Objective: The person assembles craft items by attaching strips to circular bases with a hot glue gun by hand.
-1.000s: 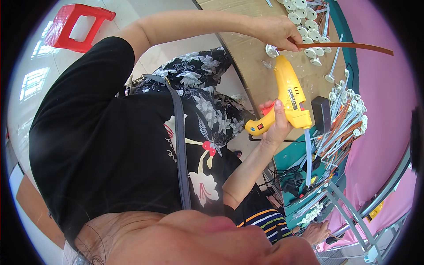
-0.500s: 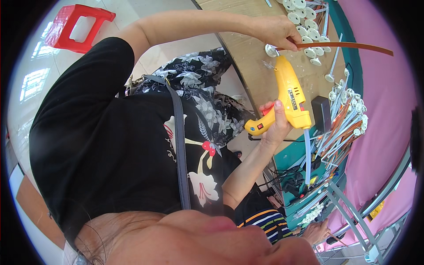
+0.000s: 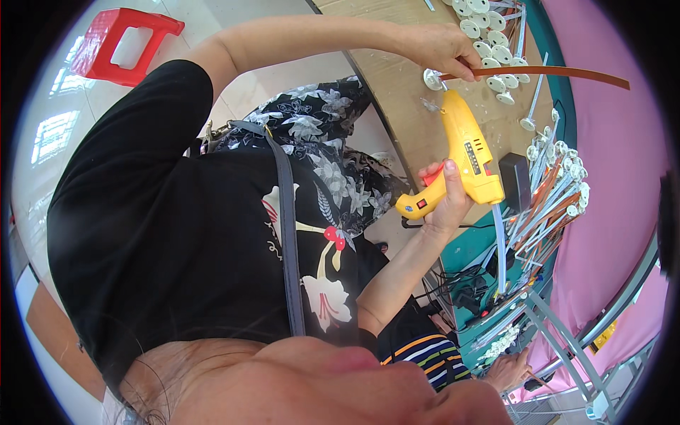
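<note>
The left grip (image 3: 448, 51) is pinched closed on a brown strip (image 3: 556, 71); a white disc (image 3: 432, 79) sits near this grip, at the strip's end. The right grip (image 3: 451, 204) is wrapped around a yellow glue gun (image 3: 462, 134), front end beside the disc. Glue application appears in hand; the next move calls for steady alignment.

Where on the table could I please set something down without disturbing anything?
The tan tabletop looks bare between its near edge and the yellow glue gun, and between that gun, the pile of white discs and the black block. It is crowded at that pile and around the heaped strips beyond the block.
</note>
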Available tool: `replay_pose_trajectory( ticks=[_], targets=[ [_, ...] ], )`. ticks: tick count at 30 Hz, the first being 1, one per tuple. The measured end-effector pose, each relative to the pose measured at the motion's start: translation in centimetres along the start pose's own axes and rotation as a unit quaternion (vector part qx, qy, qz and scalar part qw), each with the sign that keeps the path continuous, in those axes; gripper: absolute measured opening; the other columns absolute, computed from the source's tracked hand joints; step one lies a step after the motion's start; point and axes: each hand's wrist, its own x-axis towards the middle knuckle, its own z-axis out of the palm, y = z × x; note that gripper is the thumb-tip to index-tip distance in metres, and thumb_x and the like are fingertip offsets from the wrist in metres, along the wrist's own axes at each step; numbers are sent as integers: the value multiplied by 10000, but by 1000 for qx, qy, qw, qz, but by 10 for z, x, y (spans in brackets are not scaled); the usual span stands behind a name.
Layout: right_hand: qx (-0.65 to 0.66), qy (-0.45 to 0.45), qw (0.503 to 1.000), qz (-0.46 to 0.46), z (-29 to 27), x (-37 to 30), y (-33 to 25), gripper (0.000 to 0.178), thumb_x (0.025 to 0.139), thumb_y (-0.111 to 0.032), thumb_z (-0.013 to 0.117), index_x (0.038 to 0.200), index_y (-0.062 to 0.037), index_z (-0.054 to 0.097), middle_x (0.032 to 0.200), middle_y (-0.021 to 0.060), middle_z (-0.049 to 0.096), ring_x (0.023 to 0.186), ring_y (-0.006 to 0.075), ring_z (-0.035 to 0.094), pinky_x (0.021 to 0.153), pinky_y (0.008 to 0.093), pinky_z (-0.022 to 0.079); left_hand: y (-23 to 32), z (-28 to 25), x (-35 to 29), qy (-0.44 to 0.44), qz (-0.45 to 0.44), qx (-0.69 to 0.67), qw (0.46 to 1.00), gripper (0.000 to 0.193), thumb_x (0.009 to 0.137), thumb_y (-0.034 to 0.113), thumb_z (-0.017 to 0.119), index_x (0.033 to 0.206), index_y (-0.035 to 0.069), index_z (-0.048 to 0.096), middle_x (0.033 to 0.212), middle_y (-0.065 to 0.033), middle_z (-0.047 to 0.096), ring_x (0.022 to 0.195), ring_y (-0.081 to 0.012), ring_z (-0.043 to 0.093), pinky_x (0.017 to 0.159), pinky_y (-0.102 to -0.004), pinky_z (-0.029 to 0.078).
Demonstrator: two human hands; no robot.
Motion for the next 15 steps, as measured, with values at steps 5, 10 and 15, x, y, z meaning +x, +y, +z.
replay_pose_trajectory(
  ticks=[5, 10, 15],
  targets=[
    [-28, -10, 999, 12, 2, 2, -6, 204, 793, -143, 652, 905, -16, 538, 653, 105, 590, 542, 207, 601, 468, 279, 480, -5, -2, -3, 3, -5, -19, 1000, 192, 842, 229, 612, 921, 62, 665, 633, -52, 607, 558, -163, 561, 537, -313, 417],
    [-46, -8, 999, 12, 1, -1, -15, 205, 800, -138, 646, 917, -11, 537, 657, 109, 593, 547, 209, 608, 457, 276, 481, -1, 0, -3, -4, 9, 12, 1000, 184, 841, 220, 611, 930, 67, 663, 630, -50, 608, 564, -159, 570, 538, -314, 418],
    [-17, -10, 999, 47, -3, -3, -12, 192, 802, -138, 643, 899, -12, 536, 648, 109, 588, 542, 212, 603, 458, 270, 485, 6, -5, -6, -11, -11, 8, 1000, 169, 838, 211, 612, 913, 68, 661, 624, -48, 606, 565, -149, 573, 539, -312, 420]
  ],
)
